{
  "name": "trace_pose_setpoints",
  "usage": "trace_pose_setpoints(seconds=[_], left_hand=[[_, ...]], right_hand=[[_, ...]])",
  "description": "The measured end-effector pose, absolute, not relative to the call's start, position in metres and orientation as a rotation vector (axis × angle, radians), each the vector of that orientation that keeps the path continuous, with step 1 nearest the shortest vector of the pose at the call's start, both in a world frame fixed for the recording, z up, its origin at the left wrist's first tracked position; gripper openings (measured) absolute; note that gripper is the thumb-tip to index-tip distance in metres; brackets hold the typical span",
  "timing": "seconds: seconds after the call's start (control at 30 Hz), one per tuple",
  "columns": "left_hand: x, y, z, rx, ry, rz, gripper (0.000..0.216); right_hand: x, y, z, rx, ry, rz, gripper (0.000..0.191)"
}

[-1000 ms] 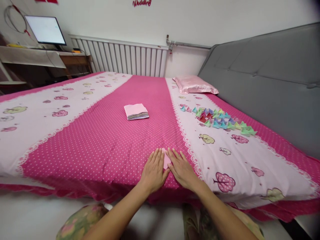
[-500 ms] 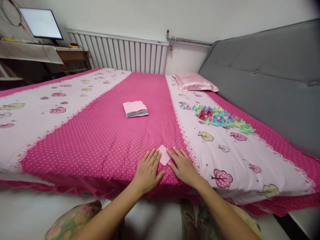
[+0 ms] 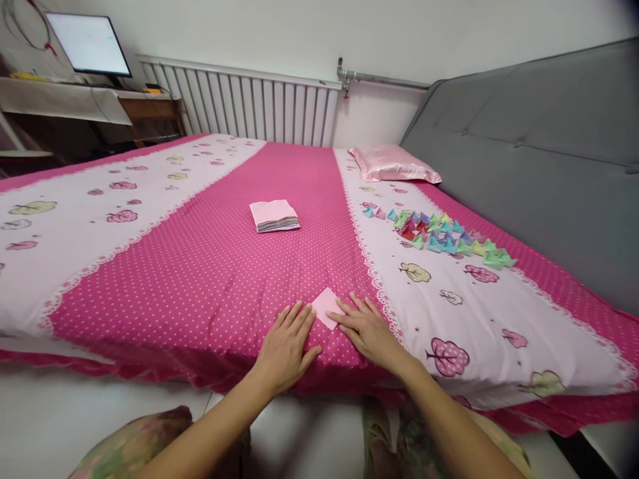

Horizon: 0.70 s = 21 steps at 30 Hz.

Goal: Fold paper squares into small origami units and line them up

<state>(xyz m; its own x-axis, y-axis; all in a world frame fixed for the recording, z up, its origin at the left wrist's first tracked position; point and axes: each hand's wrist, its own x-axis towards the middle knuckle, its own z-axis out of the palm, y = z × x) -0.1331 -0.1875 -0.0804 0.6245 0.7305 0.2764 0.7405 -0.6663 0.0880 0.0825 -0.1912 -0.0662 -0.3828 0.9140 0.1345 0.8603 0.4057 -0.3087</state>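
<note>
A small pink sheet of paper [image 3: 326, 306] lies flat, turned like a diamond, near the front edge of the bed. My left hand [image 3: 286, 347] rests flat on the cover, its fingertips at the sheet's left corner. From the other side, my right hand [image 3: 368, 332] lies with fingers stretched out, its index finger over the right part of the paper. Neither hand grips anything. Farther back sits a stack of square papers [image 3: 274, 215], pink on top. Several folded paper boats [image 3: 439, 233] in many colours stand together to the right.
The bed has a pink dotted cover [image 3: 210, 266] with white printed bands. A pink pillow [image 3: 394, 163] lies at the back right, against a grey headboard [image 3: 524, 113]. Along the wall runs a radiator [image 3: 244, 100]. A monitor [image 3: 88, 43] stands on a desk at the far left.
My left hand has slid a little left and away from the paper. The right index finger now reaches farther over the sheet. The view has shifted slightly.
</note>
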Motion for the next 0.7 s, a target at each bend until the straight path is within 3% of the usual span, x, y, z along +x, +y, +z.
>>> trace_pose_setpoints(seconds=[0.27,0.43,0.6,0.7], left_hand=[[-0.131,-0.188,-0.078,-2.804,-1.290,-0.419,0.060],[-0.128,-0.181,-0.070,-2.836,-1.357,-0.560,0.049],[-0.119,-0.167,-0.062,-2.881,-1.364,-0.688,0.036],[-0.114,-0.159,-0.060,-2.903,-1.383,-0.691,0.031]], right_hand=[[0.087,-0.189,-0.061,-1.519,-2.306,0.504,0.028],[0.085,-0.186,-0.062,-1.518,-2.047,0.619,0.019],[0.086,-0.181,-0.066,-1.426,-1.890,0.675,0.036],[0.089,-0.179,-0.065,-1.398,-1.894,0.704,0.037]])
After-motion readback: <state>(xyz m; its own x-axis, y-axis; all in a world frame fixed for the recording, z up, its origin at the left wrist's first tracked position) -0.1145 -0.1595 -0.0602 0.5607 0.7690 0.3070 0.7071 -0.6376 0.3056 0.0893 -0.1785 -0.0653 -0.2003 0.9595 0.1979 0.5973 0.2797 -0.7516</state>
